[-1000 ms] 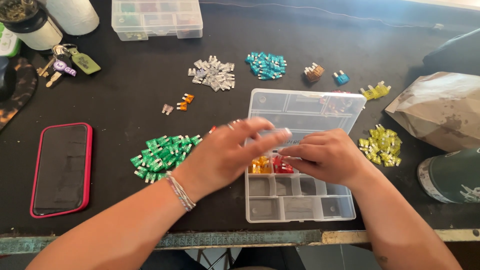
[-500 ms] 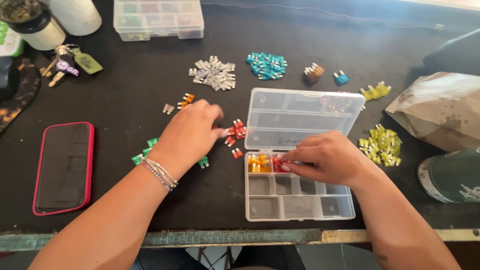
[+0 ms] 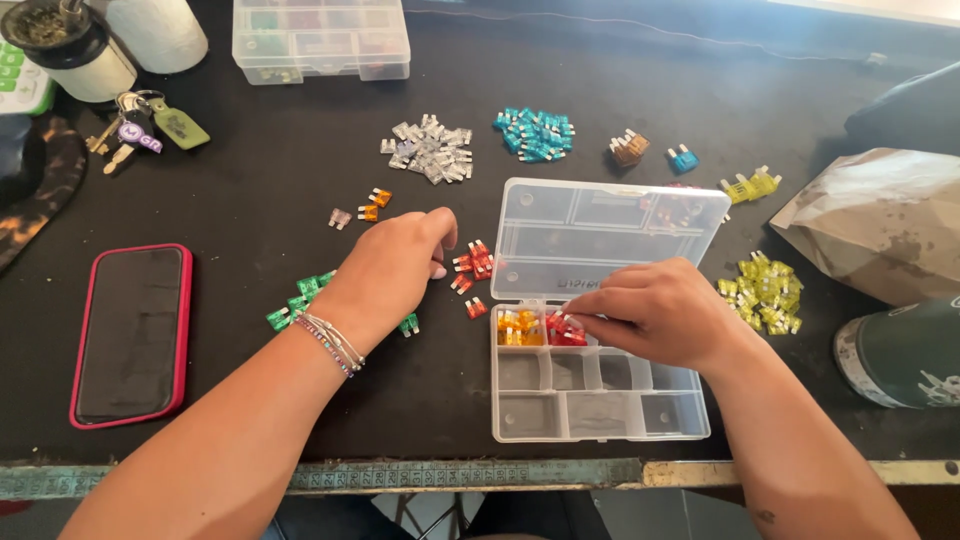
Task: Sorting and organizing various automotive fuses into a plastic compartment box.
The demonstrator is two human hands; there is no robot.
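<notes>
While seen from the head camera, looking down on a black table (image 3: 250,200).

Left hand (image 3: 395,265): palm down, fingers curled in, tips right by a small bunch of red fuses (image 3: 472,268) on the table. Touching them or holding one? Cannot tell. Beaded bracelet (image 3: 330,342) around that wrist. Under the hand and wrist, a heap of green fuses (image 3: 300,298), partly hidden.

Right hand (image 3: 660,310): fingers pressed close together, tips pinching down at the red fuses in the box (image 3: 565,330). Which fuse sits between the fingertips, too small to tell.

Clear plastic box (image 3: 600,400), lid open and laid back flat, near the front edge of the table. Orange fuses in the box (image 3: 518,328) in the top left pocket, red ones in the pocket just beside it. Other pockets bare.

Farther back: a pile of clear grey fuses (image 3: 430,152), a pile of teal fuses (image 3: 535,132), a few brown fuses (image 3: 628,148), one blue fuse (image 3: 683,158), and two loose orange fuses (image 3: 374,204).

On the right: yellow fuses (image 3: 765,290) beside the box, a crumpled paper bag (image 3: 880,225) near them.

On the left: a phone in a red case (image 3: 130,335), lying flat, screen dark. Keys (image 3: 140,130) near the back corner. Second clear box (image 3: 320,38), shut, at the back.
</notes>
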